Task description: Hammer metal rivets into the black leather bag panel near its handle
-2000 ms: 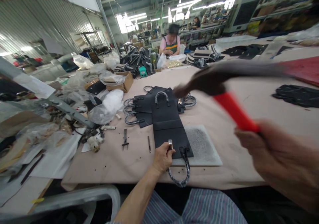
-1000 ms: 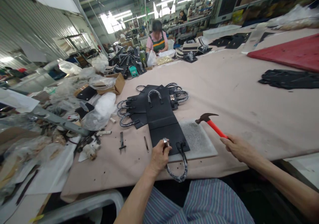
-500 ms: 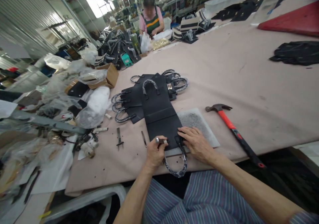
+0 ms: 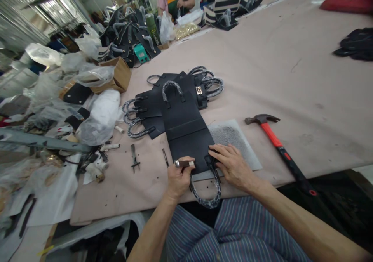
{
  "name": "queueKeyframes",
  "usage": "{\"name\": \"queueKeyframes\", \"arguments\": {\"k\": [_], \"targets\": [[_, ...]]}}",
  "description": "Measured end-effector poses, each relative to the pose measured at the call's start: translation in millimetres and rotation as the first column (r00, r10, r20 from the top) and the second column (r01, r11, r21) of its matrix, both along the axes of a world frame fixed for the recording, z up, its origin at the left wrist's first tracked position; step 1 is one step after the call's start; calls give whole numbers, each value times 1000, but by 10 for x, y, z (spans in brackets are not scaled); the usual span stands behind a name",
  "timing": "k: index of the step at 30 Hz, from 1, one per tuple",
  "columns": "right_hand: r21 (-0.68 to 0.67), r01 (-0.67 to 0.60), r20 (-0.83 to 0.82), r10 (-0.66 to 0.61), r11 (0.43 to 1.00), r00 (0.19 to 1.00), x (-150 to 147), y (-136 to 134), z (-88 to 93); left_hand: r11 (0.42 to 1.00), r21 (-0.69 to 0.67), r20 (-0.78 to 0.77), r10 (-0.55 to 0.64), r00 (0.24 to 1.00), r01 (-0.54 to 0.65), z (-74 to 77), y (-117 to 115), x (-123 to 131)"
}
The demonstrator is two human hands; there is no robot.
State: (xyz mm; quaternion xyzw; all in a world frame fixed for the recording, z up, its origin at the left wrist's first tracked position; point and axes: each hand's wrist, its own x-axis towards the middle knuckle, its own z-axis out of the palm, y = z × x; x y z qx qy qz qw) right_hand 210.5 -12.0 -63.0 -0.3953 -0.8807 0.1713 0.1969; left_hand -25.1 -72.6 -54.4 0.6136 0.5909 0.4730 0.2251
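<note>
My left hand is closed around a short metal rod-like tool, held tilted over the near left corner of a black bag panel. What kind of tool it is I cannot tell. My right hand lies with fingers stretched out on the panel's near right edge, beside the base of a plastic-wrapped handle. This handle loops toward me past the table edge. Another wrapped handle is at the panel's far end. A pale slab with a dark speckled top lies partly under the panel.
A claw hammer lies on the right. On the left are a slim metal tool and a pronged tool. More black panels lie stacked beyond. Plastic bags and a cardboard box crowd the left; a co-worker sits opposite.
The view has tipped downward and shifted a little. My left hand's tool now leans over more, lying closer to level. My right hand stays on the panel.
</note>
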Motion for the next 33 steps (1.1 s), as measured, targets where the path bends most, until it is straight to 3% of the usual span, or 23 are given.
{"name": "queueKeyframes", "arguments": {"k": [4,6,8,10,16,33], "targets": [[1,7,-5,-7,1000,1000,7,0,19,985,121,-77,-112,991,121,-77,-64,40],[4,2,-7,-2,1000,1000,4,-1,28,995,100,-15,-20,1000,21,-73,-62,75],[-1,2,-4,-2,1000,1000,2,0,30,989,4,132,148,980,-150,-39,-26,90],[-5,9,0,-9,1000,1000,1,3,24,975,-88,226,218,949,-203,4,22,80],[-8,5,1,-5,1000,1000,3,4,11,994,-104,157,45,987,-29,12,33,60],[1,20,-25,-20,1000,999,-10,-4,21,1000,12,42,-4,999,4,-80,15,72]]}}
